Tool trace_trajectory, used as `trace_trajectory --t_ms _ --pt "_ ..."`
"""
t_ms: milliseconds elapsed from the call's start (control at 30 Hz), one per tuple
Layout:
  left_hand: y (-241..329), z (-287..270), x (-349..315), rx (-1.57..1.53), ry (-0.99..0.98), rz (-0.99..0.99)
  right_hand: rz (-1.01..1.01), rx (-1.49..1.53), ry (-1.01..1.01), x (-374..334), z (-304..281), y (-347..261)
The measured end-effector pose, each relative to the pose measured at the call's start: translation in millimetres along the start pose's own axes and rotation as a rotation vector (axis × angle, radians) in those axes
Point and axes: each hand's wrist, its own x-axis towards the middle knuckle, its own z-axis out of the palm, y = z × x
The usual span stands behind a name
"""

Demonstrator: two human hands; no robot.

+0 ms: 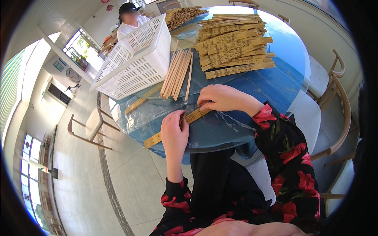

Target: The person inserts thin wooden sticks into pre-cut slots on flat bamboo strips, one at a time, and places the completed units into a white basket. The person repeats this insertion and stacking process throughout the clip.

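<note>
A long, narrow gold paper sleeve (193, 116) with dark print slants across the near edge of the table. My left hand (174, 128) is closed round its middle, thumb and fingertips together. My right hand (220, 97) pinches its upper right end, the fingers partly hiding it. Just beyond my hands lies a bunch of plain wooden chopsticks (178, 74), one stick a little apart on the right. Past my right hand is a high, fanned pile of similar gold sleeves (232, 45). Whether a chopstick is inside the held sleeve cannot be made out.
A white slotted plastic basket (136, 74) stands tilted at the left of the round table, which has a blue cover (252, 90). Another gold strip (136, 106) lies near it. Behind is a brown-gold heap (183, 17). A person (132, 21) sits across; wooden chairs (334, 118) surround the table.
</note>
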Motion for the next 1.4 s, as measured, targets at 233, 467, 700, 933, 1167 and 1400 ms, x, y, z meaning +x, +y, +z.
trace_trajectory --t_ms 233,467,700,933,1167,1400 --pt "-2 -3 -2 0.034 0.125 0.073 0.028 0.047 0.045 1 1 -5" --pt "-22 -21 -17 -0.554 0.169 0.103 -0.028 0.213 0.098 8 1 -34" --pt "-22 -7 -22 -1.244 0.185 -0.239 -0.116 0.247 0.105 3 12 -19" --pt "-44 -15 -15 -1.531 0.462 -0.422 0.085 0.222 0.083 6 3 -21" --pt "-22 -19 -7 -1.465 -0.238 -0.293 0.21 0.762 -0.132 7 15 -17" --pt "-10 -19 -7 -1.173 -0.308 -0.361 0.227 0.876 -0.206 6 9 -19"
